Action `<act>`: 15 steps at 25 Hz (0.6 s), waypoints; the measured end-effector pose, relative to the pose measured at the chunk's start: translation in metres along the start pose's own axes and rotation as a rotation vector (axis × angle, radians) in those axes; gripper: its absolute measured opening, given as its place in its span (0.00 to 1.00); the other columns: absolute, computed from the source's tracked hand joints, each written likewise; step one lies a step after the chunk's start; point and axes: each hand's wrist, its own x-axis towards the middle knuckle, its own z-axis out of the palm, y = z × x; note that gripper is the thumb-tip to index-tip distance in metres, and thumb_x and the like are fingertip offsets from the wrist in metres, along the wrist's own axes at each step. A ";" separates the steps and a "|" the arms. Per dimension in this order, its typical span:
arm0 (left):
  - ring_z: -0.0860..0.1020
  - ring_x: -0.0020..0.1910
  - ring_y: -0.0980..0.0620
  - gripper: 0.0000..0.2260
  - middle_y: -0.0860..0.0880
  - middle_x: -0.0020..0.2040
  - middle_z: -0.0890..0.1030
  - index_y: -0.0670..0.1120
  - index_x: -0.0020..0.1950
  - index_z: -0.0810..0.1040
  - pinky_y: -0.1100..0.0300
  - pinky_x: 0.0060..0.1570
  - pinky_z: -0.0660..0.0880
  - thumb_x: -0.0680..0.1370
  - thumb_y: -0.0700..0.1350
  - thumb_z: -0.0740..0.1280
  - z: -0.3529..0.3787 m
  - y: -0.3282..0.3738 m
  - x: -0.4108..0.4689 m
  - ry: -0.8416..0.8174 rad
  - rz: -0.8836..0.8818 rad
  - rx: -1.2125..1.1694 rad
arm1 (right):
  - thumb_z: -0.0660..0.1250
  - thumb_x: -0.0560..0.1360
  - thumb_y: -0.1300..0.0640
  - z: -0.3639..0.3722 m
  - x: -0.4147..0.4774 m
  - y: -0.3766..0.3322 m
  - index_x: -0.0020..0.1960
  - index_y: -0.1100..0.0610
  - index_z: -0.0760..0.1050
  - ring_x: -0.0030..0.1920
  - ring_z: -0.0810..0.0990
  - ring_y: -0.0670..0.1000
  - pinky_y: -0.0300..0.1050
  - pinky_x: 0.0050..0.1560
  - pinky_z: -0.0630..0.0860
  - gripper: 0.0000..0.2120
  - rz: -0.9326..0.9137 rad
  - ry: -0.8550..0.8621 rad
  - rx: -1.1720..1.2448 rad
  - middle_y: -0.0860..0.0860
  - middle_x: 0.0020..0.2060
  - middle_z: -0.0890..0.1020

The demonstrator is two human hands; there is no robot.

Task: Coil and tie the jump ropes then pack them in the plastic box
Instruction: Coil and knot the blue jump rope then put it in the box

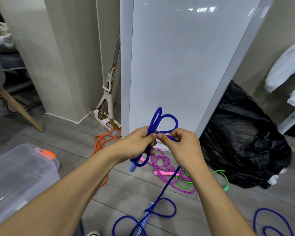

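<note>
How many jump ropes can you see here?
4: blue rope held up, orange rope by the mop, pink rope and green rope on the floor. Bottom-right coils may be a fifth.

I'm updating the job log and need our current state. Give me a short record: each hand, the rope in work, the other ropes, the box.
left hand: grips a bundle of blue rope loops
right hand: pinches a strand of the blue rope beside the left hand
blue rope: loops stand above the hands; tail runs down to the floor
loose on floor: orange rope, pink rope, green rope
plastic box: on the left, lid looks on, no rope seen inside
stage: coiling the blue rope, not yet tied
</note>
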 end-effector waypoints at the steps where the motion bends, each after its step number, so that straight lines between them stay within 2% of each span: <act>1: 0.78 0.36 0.52 0.09 0.52 0.36 0.74 0.42 0.60 0.74 0.43 0.56 0.80 0.85 0.44 0.57 -0.003 -0.002 0.000 -0.032 -0.010 0.006 | 0.75 0.73 0.44 -0.001 0.001 0.001 0.36 0.54 0.78 0.24 0.68 0.43 0.32 0.26 0.64 0.15 0.010 -0.016 0.007 0.43 0.22 0.73; 4: 0.78 0.34 0.52 0.09 0.51 0.36 0.73 0.45 0.57 0.78 0.39 0.54 0.80 0.84 0.47 0.59 -0.009 -0.007 0.000 -0.115 -0.005 0.134 | 0.71 0.77 0.48 -0.003 0.000 0.000 0.42 0.55 0.80 0.25 0.70 0.41 0.32 0.28 0.65 0.11 0.008 -0.131 0.004 0.43 0.25 0.76; 6: 0.76 0.33 0.51 0.09 0.49 0.37 0.72 0.45 0.55 0.77 0.42 0.49 0.82 0.84 0.46 0.59 -0.009 -0.003 -0.001 -0.057 0.001 0.189 | 0.68 0.79 0.50 -0.005 0.001 0.002 0.45 0.54 0.81 0.24 0.68 0.42 0.33 0.28 0.64 0.09 0.004 -0.191 -0.015 0.43 0.25 0.73; 8: 0.74 0.33 0.49 0.08 0.48 0.38 0.72 0.44 0.54 0.75 0.48 0.41 0.82 0.84 0.45 0.58 -0.009 -0.001 0.000 0.104 0.012 0.200 | 0.65 0.81 0.51 -0.007 0.004 0.005 0.46 0.52 0.81 0.24 0.69 0.41 0.37 0.30 0.66 0.09 0.019 -0.225 -0.009 0.44 0.26 0.74; 10: 0.72 0.32 0.49 0.08 0.47 0.37 0.72 0.45 0.52 0.74 0.53 0.34 0.77 0.85 0.45 0.57 -0.013 -0.005 0.007 0.330 0.021 0.129 | 0.63 0.82 0.51 -0.010 0.007 0.011 0.44 0.52 0.82 0.24 0.70 0.43 0.42 0.32 0.68 0.12 0.061 -0.251 0.018 0.45 0.25 0.75; 13: 0.70 0.29 0.49 0.10 0.45 0.37 0.71 0.44 0.47 0.72 0.55 0.31 0.72 0.85 0.43 0.55 -0.028 -0.014 0.017 0.633 0.013 -0.222 | 0.61 0.83 0.53 -0.022 0.009 0.021 0.44 0.55 0.82 0.26 0.71 0.50 0.41 0.29 0.69 0.14 0.158 -0.347 -0.066 0.52 0.29 0.76; 15: 0.72 0.29 0.48 0.10 0.44 0.37 0.72 0.43 0.49 0.72 0.54 0.32 0.74 0.85 0.43 0.55 -0.038 -0.017 0.020 0.738 -0.018 -0.430 | 0.59 0.83 0.57 -0.028 0.011 0.028 0.46 0.58 0.82 0.28 0.72 0.50 0.40 0.29 0.70 0.14 0.225 -0.390 -0.140 0.54 0.31 0.76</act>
